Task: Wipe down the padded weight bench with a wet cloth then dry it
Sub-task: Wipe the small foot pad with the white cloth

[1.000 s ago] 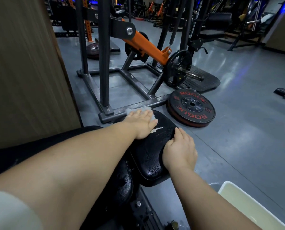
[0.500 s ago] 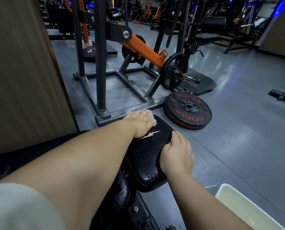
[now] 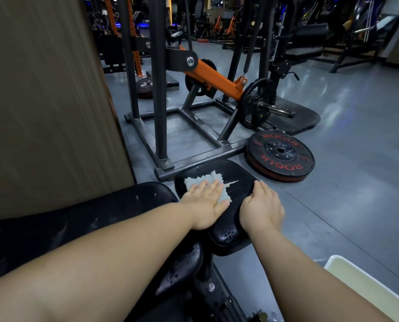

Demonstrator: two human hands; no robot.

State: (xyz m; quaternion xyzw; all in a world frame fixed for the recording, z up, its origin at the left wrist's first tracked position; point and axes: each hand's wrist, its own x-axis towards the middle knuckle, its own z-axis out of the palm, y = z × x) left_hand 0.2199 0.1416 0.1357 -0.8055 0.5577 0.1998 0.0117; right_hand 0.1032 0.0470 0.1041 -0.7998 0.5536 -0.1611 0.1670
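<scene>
Cloth point(image 3: 213, 179) beneath left hand point(image 3: 205, 203), grip flat; right hand point(image 3: 262, 206) flat on bench pad point(image 3: 228, 168); ROGUE plate point(image 3: 280, 155) nearby.

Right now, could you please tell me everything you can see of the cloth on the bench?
The cloth is a pale whitish-grey rag, crumpled, with ragged edges. It lies flat on the far left part of the black seat pad, beside a pale tear in the cover. The left hand presses on it with straight fingers and hides its near part; its far edge and right side stick out. The right hand rests on the pad, apart from the cloth.
</scene>
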